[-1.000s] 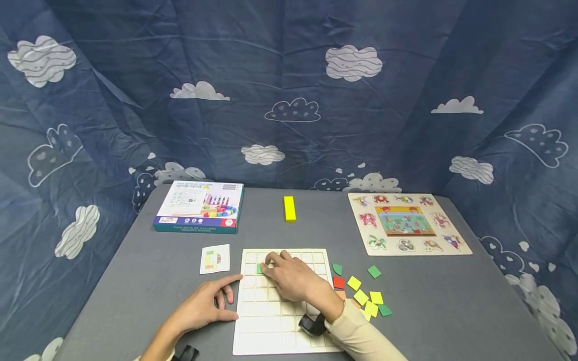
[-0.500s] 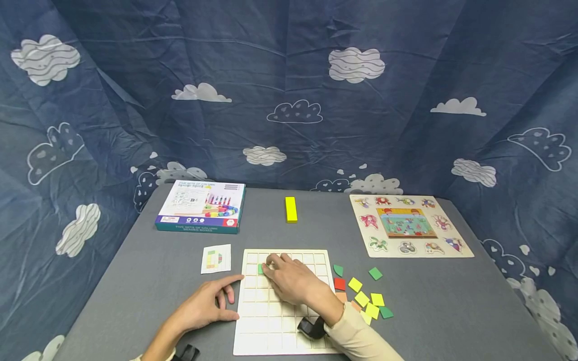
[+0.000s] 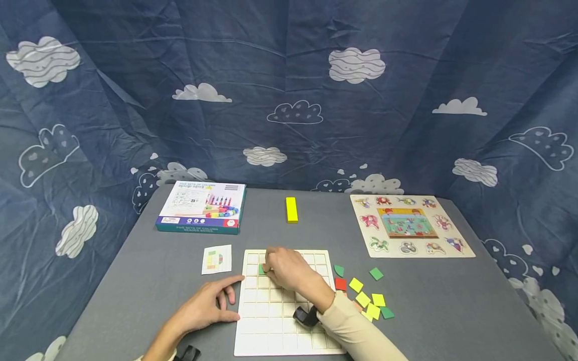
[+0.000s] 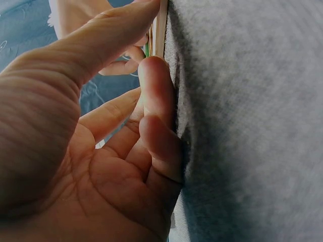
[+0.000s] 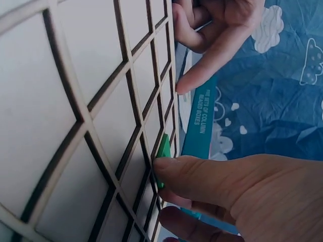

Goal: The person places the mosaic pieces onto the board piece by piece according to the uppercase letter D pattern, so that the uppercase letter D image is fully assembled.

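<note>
A pale gridded board (image 3: 258, 339) lies on the grey table. My right hand (image 3: 289, 271) is over its upper left part, pinching a small green tile (image 3: 261, 269) at a grid cell. In the right wrist view the thumb rests against the green tile (image 5: 164, 146), which stands slightly proud of the grid; the fingers beyond are partly hidden. Along the board's left edge, my left hand (image 3: 205, 307) touches with index fingertip and thumb tip, other fingers bent, nothing held. The left wrist view shows the left palm (image 4: 116, 176) close to the table.
Right of the board lie loose yellow tiles (image 3: 373, 312), a red tile (image 3: 340, 284) and green tiles (image 3: 376, 274). A pattern card (image 3: 217, 259) sits at upper left. Behind are a boxed set (image 3: 198, 208), a yellow block (image 3: 291, 209) and a picture puzzle (image 3: 408, 225).
The right hand has shifted slightly up and left, its fingers drawn in more closely around the green tile. The left hand stays at the board's edge.
</note>
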### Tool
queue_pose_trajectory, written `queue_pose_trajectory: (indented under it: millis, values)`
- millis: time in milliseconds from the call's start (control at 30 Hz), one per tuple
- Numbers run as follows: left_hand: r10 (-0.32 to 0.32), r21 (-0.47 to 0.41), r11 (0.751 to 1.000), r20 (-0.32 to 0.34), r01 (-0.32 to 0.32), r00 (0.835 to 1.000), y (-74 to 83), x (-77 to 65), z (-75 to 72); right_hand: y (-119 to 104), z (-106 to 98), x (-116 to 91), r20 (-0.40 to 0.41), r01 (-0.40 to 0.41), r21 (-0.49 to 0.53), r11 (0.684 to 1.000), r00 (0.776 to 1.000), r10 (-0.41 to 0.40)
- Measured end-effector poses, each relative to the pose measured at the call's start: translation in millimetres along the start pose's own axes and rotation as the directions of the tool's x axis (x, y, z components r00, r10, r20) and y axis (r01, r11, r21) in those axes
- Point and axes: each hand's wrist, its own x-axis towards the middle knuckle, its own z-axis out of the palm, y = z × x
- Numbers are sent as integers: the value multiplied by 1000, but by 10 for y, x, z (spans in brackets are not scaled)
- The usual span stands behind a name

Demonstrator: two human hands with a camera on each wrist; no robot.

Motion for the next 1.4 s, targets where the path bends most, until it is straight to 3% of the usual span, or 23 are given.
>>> queue_pose_trajectory:
  millis: [367,833,1000,1133,1400]
  values:
    - [-6,1,1000,4,6,1000,12,14,7,7,10,11,-31,-42,89,995,999,45]
    - [-4,3,1000,7,4,1000,-4,7,7,88,-7,36,10,-1,107,994,1000,0]
    - [-5,5,1000,2,5,1000,-5,1,8,85,-1,23,12,-7,53,999,1000,6]
    - [4,5,1000,-2,-4,1000,-10,1,15,110,-21,-25,-4,-5,25,1000,1000,5]
    - [-1,11,1000,-2,1,1000,-15,-13,4,253,-117,-231,-48,-27,66,997,998,30]
